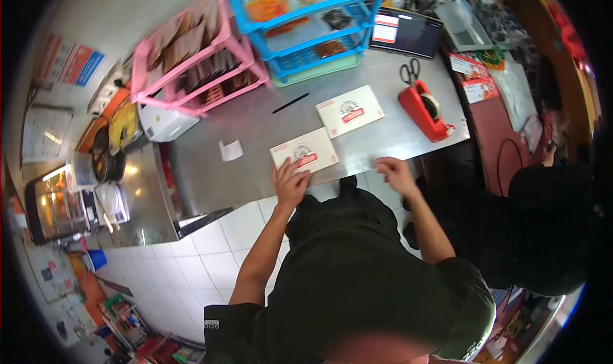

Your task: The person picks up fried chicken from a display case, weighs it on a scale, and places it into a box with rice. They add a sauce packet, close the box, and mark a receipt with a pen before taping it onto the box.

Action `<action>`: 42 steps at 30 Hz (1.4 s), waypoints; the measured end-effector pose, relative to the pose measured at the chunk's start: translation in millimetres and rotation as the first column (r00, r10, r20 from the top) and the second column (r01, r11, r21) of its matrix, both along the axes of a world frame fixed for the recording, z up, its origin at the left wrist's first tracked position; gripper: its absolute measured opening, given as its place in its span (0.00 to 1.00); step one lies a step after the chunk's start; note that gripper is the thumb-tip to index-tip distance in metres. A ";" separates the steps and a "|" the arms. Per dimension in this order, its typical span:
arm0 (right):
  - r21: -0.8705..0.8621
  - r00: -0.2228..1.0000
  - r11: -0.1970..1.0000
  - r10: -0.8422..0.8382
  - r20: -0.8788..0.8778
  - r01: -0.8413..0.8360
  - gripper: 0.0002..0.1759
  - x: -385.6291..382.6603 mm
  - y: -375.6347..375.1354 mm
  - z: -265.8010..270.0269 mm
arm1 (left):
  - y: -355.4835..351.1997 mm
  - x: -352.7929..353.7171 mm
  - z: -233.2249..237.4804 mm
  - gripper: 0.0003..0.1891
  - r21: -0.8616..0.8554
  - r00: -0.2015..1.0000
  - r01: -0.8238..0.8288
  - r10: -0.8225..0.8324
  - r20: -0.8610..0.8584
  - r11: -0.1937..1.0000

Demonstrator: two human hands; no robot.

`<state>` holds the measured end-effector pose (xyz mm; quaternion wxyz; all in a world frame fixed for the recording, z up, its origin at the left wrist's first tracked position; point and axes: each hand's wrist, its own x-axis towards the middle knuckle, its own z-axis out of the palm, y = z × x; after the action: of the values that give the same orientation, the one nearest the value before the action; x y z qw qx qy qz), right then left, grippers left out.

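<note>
My left hand (291, 183) rests its spread fingers on the lower left corner of a flat white cardboard box (319, 148) printed with a round dark picture and a red label. Touching it at the upper right is a second, matching box (363, 107). My right hand (397, 175) is over the table's front edge, apart from both boxes. Its fingers are curled and pinched together; whether they hold anything small is too hard to make out. A red tape dispenser (423, 116) stands beyond it to the right, with black scissors (410, 72) behind.
On the steel table (249, 121) lie a black pen (290, 103) and a paper slip (231, 149). Pink racks (203, 54) and blue trays (306, 26) stand along the back, beside a tablet (407, 33). Another person in black (543, 217) is close on my right.
</note>
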<state>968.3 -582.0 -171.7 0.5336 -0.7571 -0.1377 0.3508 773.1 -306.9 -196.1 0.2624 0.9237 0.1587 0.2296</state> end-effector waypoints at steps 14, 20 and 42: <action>0.093 0.994 0.990 -0.105 -0.036 0.108 0.28 -107.3 154.2 -9.2 | 14.1 -4.2 0.3 0.07 0.001 0.998 0.060 -0.060 0.003 0.998; 0.010 0.993 0.993 -0.114 0.025 0.114 0.28 -111.8 153.0 -5.0 | 16.8 -5.4 0.3 0.08 0.074 0.992 0.122 -0.120 -0.031 0.990; -0.289 0.822 0.947 0.273 0.501 -0.139 0.31 -94.9 137.3 -17.2 | 8.2 16.1 13.6 0.08 0.103 0.994 0.097 -0.101 0.031 0.990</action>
<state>873.4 -444.7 -188.9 0.3375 -0.8637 -0.3188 0.1960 789.3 -298.7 -182.6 0.2290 0.9383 0.0959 0.2409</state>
